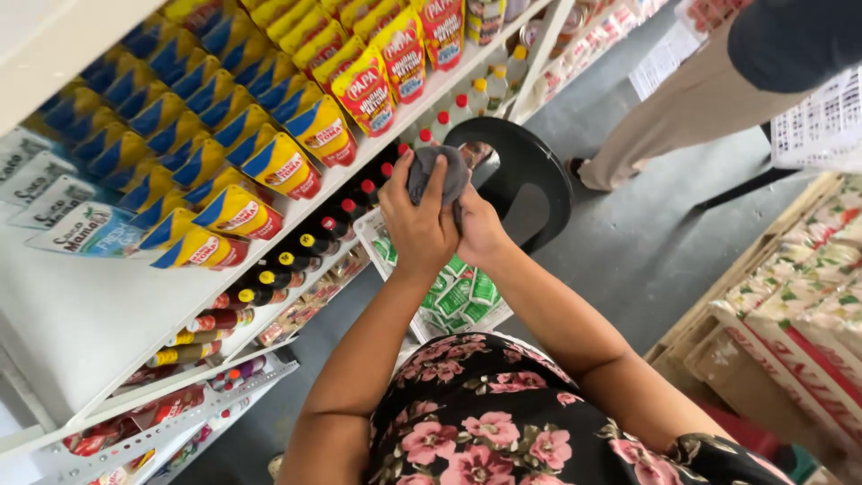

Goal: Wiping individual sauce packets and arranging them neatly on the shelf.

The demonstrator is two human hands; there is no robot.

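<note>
Here both hands (444,224) clasp a grey cloth (438,175) between them.

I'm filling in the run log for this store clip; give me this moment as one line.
left hand: grips grey cloth | right hand: holds cloth from below | nearby: dark bottles on shelf, black stool

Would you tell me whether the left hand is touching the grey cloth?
Touching. The head view shows the left hand with its fingers wrapped over the grey cloth, no gap between them; the right hand presses in from the other side.
</note>
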